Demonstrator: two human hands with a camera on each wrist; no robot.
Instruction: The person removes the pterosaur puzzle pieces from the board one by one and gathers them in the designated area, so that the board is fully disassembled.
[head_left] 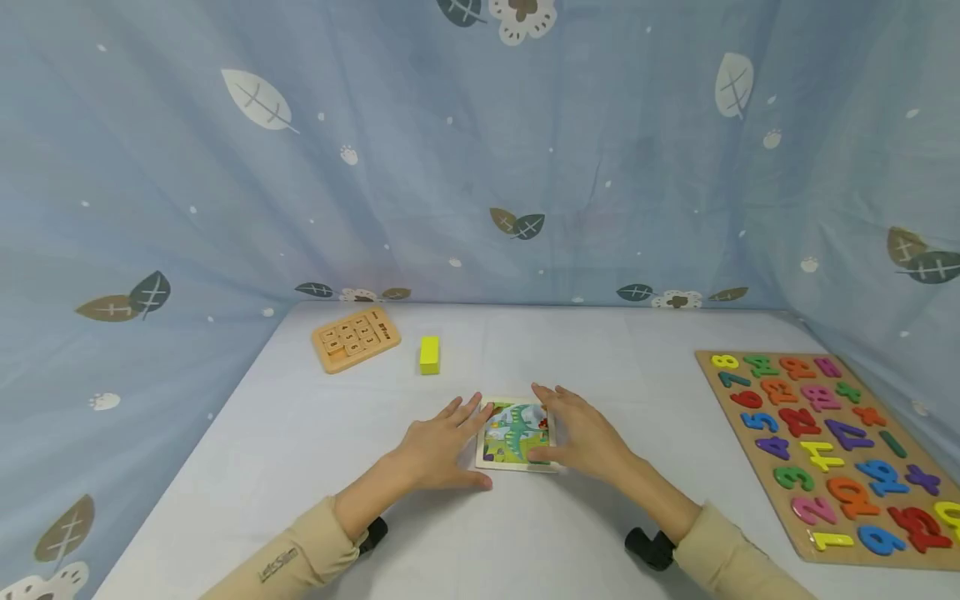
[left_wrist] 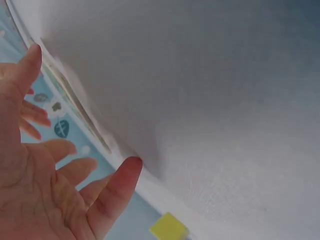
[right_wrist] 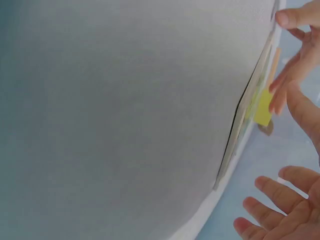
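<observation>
A small dinosaur picture puzzle [head_left: 513,435] in a pale frame lies flat on the white table. My left hand [head_left: 444,450] is spread at its left side, the fingertips near the upper left corner and the thumb on or just over the table. On the other side my right hand [head_left: 585,435] has its fingers extended by the upper right edge, its thumb above the lower right of the picture. Both wrist views show the puzzle edge-on, as a thin board [right_wrist: 242,110] beside loosely spread fingers. Whether either hand touches the frame I cannot tell.
Behind the puzzle stands a yellow block [head_left: 430,356]. A wooden number slide puzzle [head_left: 356,339] lies at the back left. At the right is a large wooden board [head_left: 806,533] of coloured numbers and signs. A blue patterned cloth [head_left: 585,167] hangs behind the table.
</observation>
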